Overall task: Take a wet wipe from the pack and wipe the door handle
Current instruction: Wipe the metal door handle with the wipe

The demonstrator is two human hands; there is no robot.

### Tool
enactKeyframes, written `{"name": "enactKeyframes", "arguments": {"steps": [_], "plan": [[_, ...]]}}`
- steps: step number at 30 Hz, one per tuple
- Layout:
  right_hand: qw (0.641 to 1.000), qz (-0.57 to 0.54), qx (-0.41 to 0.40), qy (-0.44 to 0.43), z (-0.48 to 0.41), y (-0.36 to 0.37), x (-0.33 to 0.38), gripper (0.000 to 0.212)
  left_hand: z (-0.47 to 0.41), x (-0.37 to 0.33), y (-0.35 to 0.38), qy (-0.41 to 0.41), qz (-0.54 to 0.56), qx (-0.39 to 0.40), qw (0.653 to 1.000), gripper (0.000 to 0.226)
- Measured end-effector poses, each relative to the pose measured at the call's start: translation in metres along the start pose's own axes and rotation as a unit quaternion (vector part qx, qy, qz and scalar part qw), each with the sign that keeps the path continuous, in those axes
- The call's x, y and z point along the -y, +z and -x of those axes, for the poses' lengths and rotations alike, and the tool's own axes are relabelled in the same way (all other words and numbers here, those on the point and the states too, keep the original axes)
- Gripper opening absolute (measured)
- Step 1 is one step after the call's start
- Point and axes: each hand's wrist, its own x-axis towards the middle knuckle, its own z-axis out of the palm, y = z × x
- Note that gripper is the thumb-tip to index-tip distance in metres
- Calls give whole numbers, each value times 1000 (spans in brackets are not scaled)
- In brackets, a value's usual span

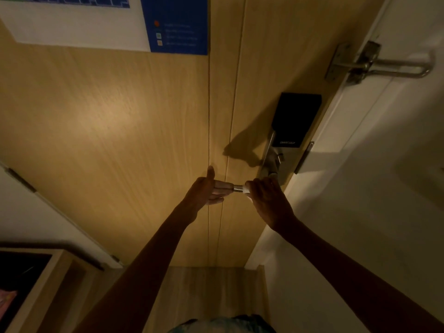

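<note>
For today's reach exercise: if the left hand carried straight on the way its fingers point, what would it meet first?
Probably the free end of the door handle: the left hand points right along it, fingertips seemingly touching already.

I am seeing a blue-and-white notice (96,22) hanging high on the wooden door (120,131), a black smart lock panel (296,118) sitting near its edge, and a metal swing latch (384,64) bridging onto the white frame (360,131)
</note>
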Motion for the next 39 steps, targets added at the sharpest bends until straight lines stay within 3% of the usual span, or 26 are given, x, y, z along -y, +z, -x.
{"name": "enactKeyframes", "arguments": {"steps": [13,16,20,25,29,35,39], "plan": [[999,-34,1,-9,-8,-5,8,16,3,-5,6,12,-7,-14,1000,73],[998,-63,1,4,-11,-4,16,25,3,-7,6,14,-15,-10,1000,73],[999,-39,-3,-7,2,-5,-10,15,7,-6,8,19,-19,-13,1000,73],[999,-48,-7,-9,-15,-1,17,19,10,-7,8,20,-16,-15,1000,71],[999,-32,-10,-23,0,-11,-14,23,13,-6,7,13,-19,-4,1000,69],[999,-45,18,10,-14,-13,14,20,15,-8,6,28,-14,0,1000,68],[997,-54,50,2,-5,-18,-4,17,18,-9,6,19,-22,2,1000,68]]}}
